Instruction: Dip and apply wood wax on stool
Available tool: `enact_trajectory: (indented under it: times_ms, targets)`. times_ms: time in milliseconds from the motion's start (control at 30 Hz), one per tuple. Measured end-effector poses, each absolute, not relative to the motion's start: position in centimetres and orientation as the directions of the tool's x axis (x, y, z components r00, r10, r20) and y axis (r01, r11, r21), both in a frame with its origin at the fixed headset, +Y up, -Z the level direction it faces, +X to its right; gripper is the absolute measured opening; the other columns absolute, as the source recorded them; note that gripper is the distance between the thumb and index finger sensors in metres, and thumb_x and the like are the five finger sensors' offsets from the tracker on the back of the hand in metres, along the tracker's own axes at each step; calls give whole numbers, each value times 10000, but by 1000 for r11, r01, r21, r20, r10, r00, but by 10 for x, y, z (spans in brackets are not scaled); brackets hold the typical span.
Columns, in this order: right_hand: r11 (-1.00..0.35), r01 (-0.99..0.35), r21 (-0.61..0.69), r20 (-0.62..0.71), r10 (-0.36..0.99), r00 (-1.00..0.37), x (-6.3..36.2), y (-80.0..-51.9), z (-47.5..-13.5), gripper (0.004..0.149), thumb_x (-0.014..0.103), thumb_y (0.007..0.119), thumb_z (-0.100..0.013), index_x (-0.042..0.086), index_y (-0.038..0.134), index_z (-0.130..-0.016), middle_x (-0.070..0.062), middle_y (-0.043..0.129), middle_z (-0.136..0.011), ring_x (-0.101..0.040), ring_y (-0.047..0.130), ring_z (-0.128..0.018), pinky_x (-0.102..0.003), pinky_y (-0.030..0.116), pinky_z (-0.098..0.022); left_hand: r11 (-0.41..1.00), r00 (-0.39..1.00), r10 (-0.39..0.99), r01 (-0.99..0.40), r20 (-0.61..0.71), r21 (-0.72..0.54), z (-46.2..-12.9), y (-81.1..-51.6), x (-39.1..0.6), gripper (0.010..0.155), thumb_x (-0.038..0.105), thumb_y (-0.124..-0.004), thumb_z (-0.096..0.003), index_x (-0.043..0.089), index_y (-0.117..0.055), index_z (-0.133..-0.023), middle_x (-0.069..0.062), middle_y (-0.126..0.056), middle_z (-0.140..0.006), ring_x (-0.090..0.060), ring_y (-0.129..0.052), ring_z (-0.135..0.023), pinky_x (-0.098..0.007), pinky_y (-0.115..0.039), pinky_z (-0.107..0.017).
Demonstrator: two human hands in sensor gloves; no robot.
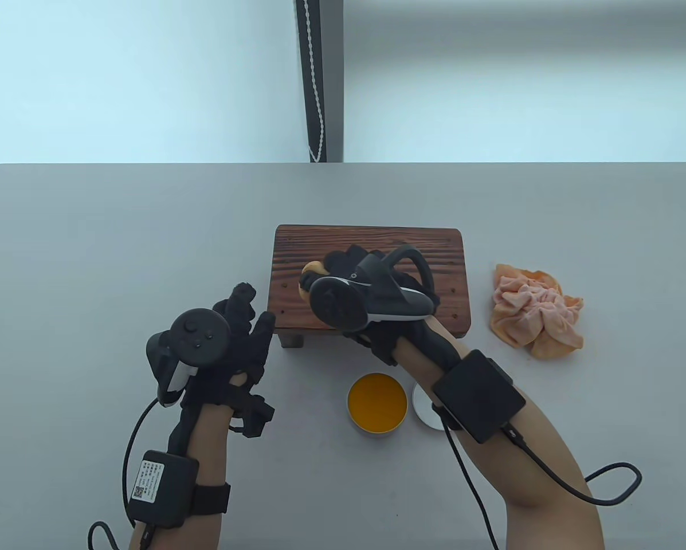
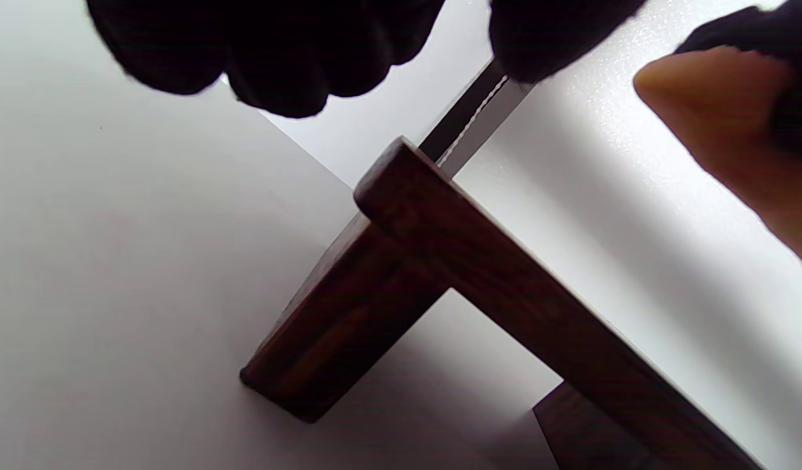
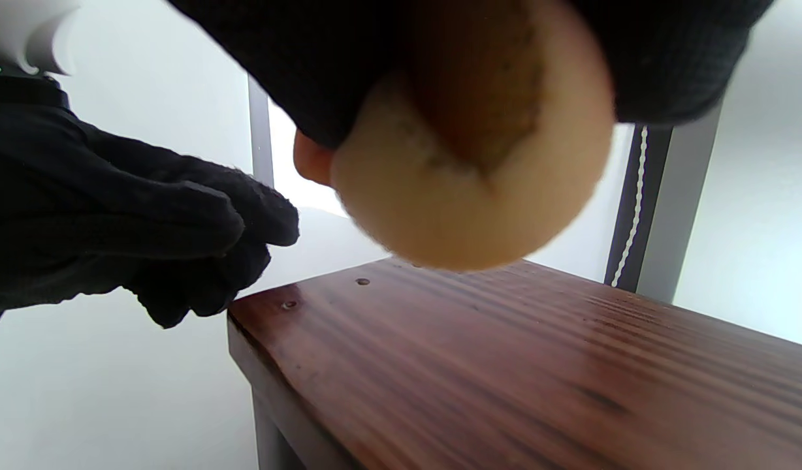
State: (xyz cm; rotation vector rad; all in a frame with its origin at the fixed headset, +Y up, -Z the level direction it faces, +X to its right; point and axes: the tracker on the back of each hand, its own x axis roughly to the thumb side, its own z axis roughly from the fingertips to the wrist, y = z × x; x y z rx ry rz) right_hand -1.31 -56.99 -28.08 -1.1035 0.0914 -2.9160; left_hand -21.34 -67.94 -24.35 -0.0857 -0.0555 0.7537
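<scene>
Yellow sponge (image 3: 466, 163), pinched in the right hand (image 1: 371, 286), hovers just above the stool (image 1: 434, 252).

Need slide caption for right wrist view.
Gloved right hand holds round yellow sponge applicator just above dark wooden stool.

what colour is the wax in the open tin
Orange-yellow wax, clearest in the table view.

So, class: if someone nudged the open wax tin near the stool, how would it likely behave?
The wax tin is low and wide, so it would probably slide, not tip. On the smooth table it may skid easily. Its wax looks solid, unlikely to spill.
</scene>
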Motion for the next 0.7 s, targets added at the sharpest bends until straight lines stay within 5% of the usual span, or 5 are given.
enact_trajectory:
  times_ms: [433,700]
  targets:
    - [-993,113,-16,654,-96,-750,-73,-617,-317,437,248,920,-506,212,877,-939,-240,973,-848,-437,994,-689,-642,857,-494,606,624,780,-772,-43,-191,-261,-712,-213,786,421,-703,-609,-78,-472,-1171,-333,-797,-978,-495,-875,-783,-713,-743,-578]
    - [-992,105,-76,597,-129,-792,-78,-622,-335,410,262,956,-488,243,905,-895,-225,1001,-810,-422,1018,-646,-633,873,-475,610,626,779,-768,-32,-195,-260,-712,-211,806,422,-709,-599,-95,-463,-1167,-320,-808,-957,-486,-876,-774,-717,-739,-581]
